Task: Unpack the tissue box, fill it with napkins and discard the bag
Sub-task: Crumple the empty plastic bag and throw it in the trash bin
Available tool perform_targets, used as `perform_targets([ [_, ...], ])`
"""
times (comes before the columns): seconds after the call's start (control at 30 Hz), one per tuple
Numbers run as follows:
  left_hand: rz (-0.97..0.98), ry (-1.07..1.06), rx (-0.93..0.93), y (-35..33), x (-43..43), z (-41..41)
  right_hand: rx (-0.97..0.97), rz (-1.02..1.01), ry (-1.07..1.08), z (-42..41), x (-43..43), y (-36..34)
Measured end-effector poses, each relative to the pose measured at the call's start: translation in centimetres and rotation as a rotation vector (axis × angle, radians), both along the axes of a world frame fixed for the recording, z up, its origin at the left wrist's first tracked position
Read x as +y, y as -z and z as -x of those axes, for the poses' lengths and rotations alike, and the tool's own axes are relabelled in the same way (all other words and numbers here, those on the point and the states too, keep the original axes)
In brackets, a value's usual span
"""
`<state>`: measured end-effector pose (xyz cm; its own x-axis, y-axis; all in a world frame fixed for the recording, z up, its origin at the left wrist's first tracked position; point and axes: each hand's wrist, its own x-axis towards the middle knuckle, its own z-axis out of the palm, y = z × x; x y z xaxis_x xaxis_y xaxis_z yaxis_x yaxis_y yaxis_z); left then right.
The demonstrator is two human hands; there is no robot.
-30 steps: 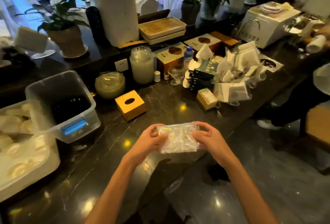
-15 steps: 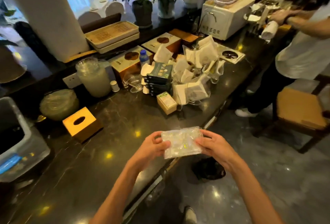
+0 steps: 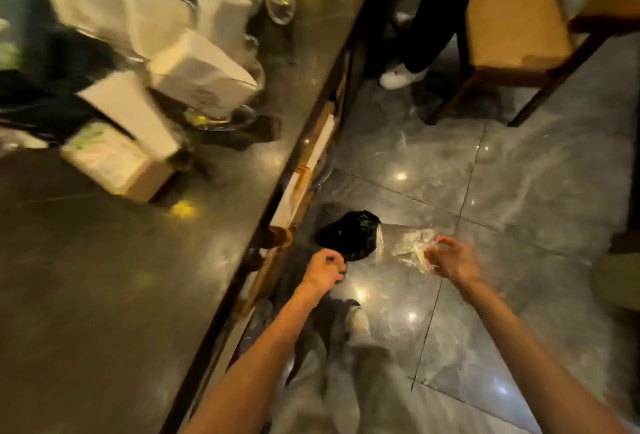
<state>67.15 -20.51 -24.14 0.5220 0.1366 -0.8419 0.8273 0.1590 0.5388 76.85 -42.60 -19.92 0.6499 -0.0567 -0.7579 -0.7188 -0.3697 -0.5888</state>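
Glossy floor (image 3: 519,191): right hand (image 3: 450,260) pinches clear bag (image 3: 410,246) beside black bin liner (image 3: 349,238); left hand (image 3: 323,269) curled, apparently empty. Light film could drift wide.

Your dark stone counter (image 3: 104,295) carries blurred white packets (image 3: 204,77) and 1 small carton (image 3: 110,160) just below them. Right of the counter, the grey tiled floor (image 3: 519,191) bears 1 black bag (image 3: 349,234).

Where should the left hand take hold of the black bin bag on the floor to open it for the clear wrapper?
Grip the black bin bag at its near rim, coming from above where the left hand hovers. It sags crumpled and soft by the counter, so probably only a pinched edge lifts open. The right hand holds the clear wrapper.
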Motion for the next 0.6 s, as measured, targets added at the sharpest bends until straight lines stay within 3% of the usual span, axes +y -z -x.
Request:
perform_targets([
  [0.03, -0.067, 0.021, 0.032, 3.0, -0.2, -1.1, 0.0, -0.014, 0.012, -0.8, 0.1, 2.6],
  [0.1, -0.216, 0.027, 0.074, 10.8, -0.8, -3.7, -0.115, 0.171, -0.125, -2.8, 0.5, 10.0],
  [0.17, -0.319, 0.085, 0.078, 18.3, -1.0, -5.9, -0.143, 0.129, -0.159, -4.2, 1.5, 17.5],
  [0.33, -0.361, 0.145, 0.109, 34.1, -2.5, -9.2, -0.095, 0.178, -0.375, -6.3, 3.1, 33.2],
  [0.5, -0.421, 0.079, 0.116, 44.0, -4.4, -9.7, -0.309, 0.383, -0.641, -7.0, 3.3, 41.2],
  [0.6, -0.436, 0.019, 0.122, 47.3, -5.2, -9.1, -0.298, 0.463, -0.896, -6.5, 4.5, 43.5],
])
